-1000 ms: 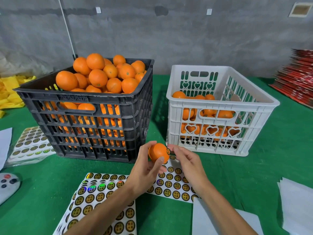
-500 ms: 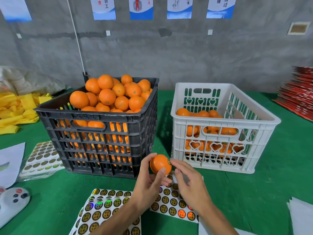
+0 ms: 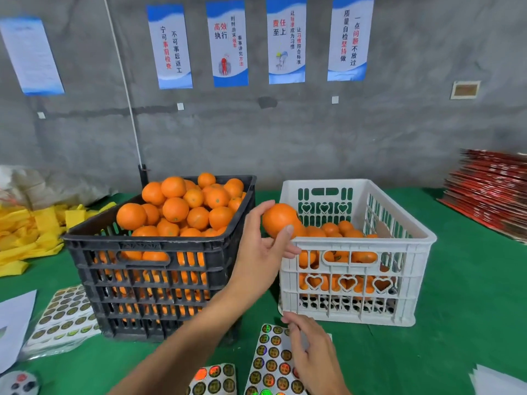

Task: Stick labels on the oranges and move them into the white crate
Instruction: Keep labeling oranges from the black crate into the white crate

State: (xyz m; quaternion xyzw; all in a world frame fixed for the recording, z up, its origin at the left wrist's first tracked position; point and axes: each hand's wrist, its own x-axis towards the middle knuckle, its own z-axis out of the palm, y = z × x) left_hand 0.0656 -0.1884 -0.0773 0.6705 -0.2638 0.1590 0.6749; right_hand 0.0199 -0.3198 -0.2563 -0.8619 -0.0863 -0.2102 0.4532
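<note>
My left hand (image 3: 261, 252) grips one orange (image 3: 278, 219) and holds it up at the near left corner of the white crate (image 3: 410, 243), level with its rim. Several oranges lie inside that crate. My right hand (image 3: 309, 356) rests low on a sheet of round labels (image 3: 269, 363), fingers loosely bent over the stickers; whether a label is pinched I cannot tell. A black crate (image 3: 159, 246) heaped with oranges stands to the left.
More label sheets (image 3: 61, 317) lie left of the black crate, with white paper (image 3: 14, 323) and a small controller (image 3: 17, 383) at the lower left. Yellow cloths (image 3: 28, 232) are piled far left. Red stacked cartons (image 3: 490, 192) sit at the right. Green cloth covers the table.
My left hand has lifted the orange from in front of the crates up to the white crate's rim. My right hand has let go of it and dropped to the label sheet.
</note>
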